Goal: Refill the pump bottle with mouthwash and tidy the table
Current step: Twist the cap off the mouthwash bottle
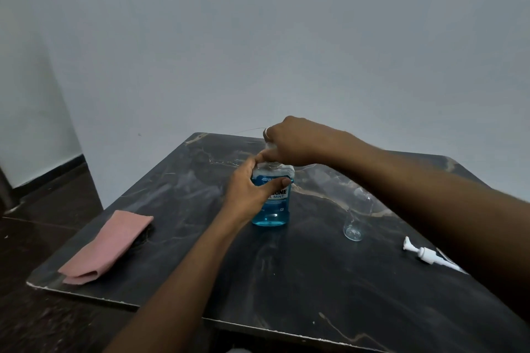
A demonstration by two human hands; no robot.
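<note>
**A:** We had the mouthwash [272,206] standing upright mid-table [286,289], left hand [249,192] wrapped round its body, thumb across the label. That was to stop it turning, we reckoned.

**B:** And the right hand [289,143] sat over the top, fingers curled down on the cap [270,148]. We could hardly see the cap itself, so we couldn't tell whether it was loose.

**A:** One hand braced, one set to twist. The bottle looked near full, so upright was the safe way.

**B:** The pump bottle [357,219] stood to the right, well apart, empty, neck open — ready for the pour, we judged.

**A:** Its pump [427,255] lay on its side nearer us, close by the right forearm, tube toward the right edge.

**B:** The cloth [109,246] lay folded at the left edge, apart from everything — handy for drips, we supposed.

**A:** So no refilling yet. Uncapping was the step in hand, as we read it.
</note>
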